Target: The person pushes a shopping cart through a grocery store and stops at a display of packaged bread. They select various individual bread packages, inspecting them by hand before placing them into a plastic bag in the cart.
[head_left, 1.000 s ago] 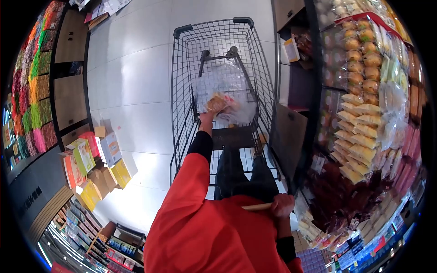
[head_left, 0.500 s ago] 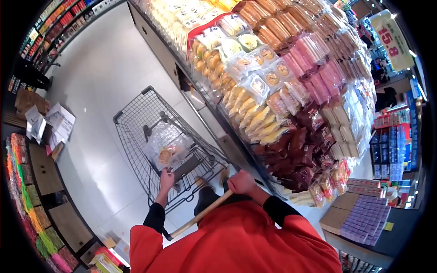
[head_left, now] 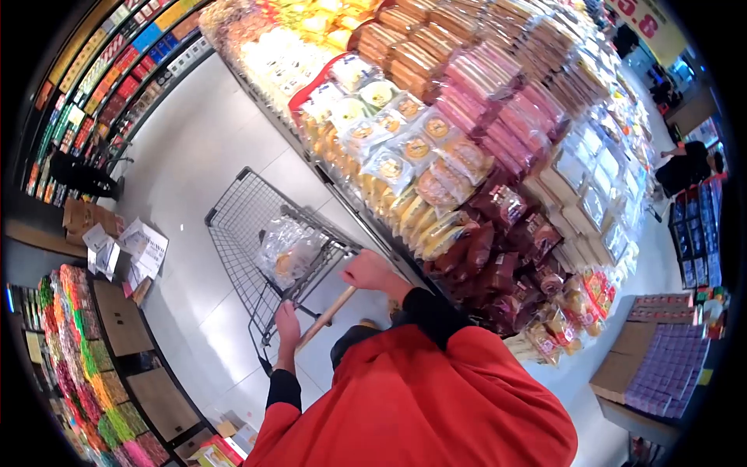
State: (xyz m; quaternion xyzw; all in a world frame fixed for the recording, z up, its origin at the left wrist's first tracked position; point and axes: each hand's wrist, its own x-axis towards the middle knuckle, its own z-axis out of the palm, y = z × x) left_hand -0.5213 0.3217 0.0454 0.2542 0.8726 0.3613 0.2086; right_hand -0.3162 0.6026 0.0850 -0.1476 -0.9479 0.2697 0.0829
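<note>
My right hand (head_left: 369,271) is wrapped round the wooden push handle (head_left: 327,317) of a wire shopping cart (head_left: 247,233). To the left of that handle, my left hand (head_left: 287,327) is over the rear of the cart with its fingers partly extended, and nothing shows in it. A clear plastic bag (head_left: 292,243) with something round and tan inside lies in the cart, forward of both hands. Part of the handle's lower end is hidden behind my left hand and wrist.
A long display of packaged baked goods (head_left: 420,148) borders the cart's right side. Cardboard and papers (head_left: 144,249) lie at left, by cabinets topped with colourful packets (head_left: 85,350). Stocked shelves (head_left: 117,70) line the far left. A person in dark clothes (head_left: 685,167) stands far right.
My left hand has come back from the bag toward the handle. My right hand and the handle have moved forward, and the cart sits at a different angle in view.
</note>
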